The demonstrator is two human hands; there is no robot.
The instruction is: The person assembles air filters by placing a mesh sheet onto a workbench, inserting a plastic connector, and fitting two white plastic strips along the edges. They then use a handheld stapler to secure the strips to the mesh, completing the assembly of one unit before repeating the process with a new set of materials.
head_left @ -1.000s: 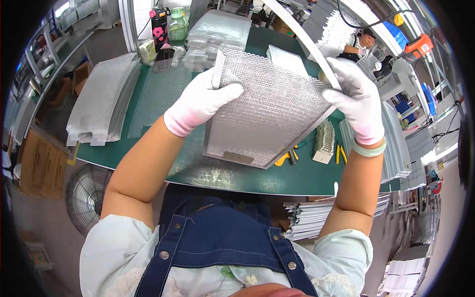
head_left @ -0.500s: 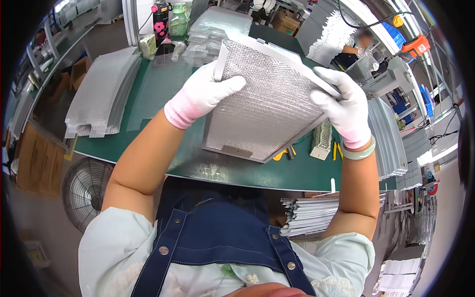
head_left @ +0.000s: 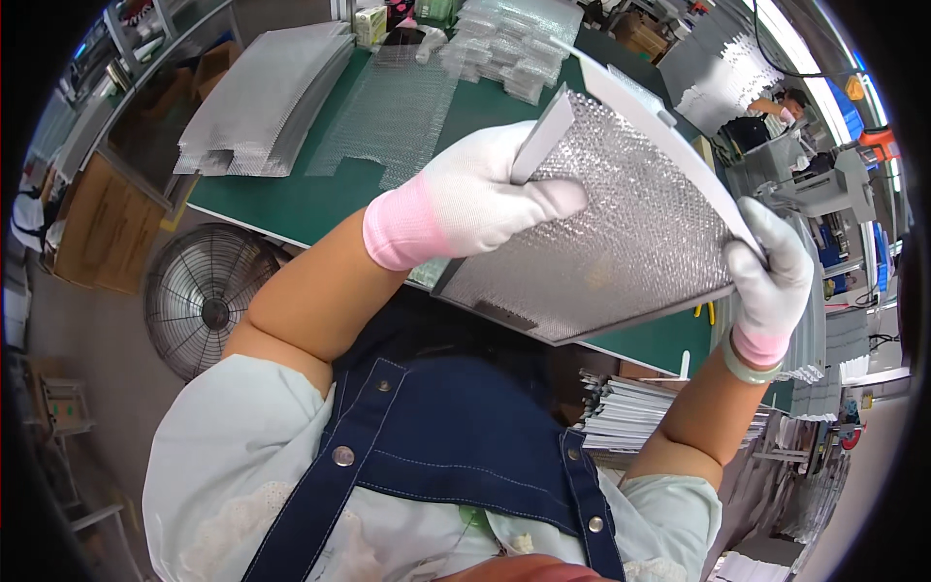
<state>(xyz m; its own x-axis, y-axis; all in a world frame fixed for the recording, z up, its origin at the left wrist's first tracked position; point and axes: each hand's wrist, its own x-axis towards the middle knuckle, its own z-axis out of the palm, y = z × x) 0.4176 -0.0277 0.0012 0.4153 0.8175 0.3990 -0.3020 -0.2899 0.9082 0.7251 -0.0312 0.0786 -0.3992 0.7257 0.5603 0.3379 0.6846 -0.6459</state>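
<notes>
Between my gloved hands I hold up a rectangular metal mesh filter panel (head_left: 621,209) with a silvery frame, tilted above the near side of the green table. My left hand (head_left: 490,189) is closed on a bent strip of its frame at the upper left, thumb across the mesh. At the right corner my right hand (head_left: 773,267) grips the frame edge, its fingers behind and over the rim. A small dark slot shows near the panel's lower edge. The panel hides much of the table behind it.
Stacked mesh sheets (head_left: 262,97) lie at the table's left, beside a loose sheet (head_left: 383,116). Bubble-wrapped pieces (head_left: 509,44) stand at the back. Yellow-handled pliers (head_left: 711,312) show near my right hand. A floor fan (head_left: 213,310) stands left; metal strips (head_left: 635,412) sit below the table edge.
The panel has come closer to me and tilted more, and both hands have moved with it, keeping their hold. The view has shifted, so the table sits farther up.
</notes>
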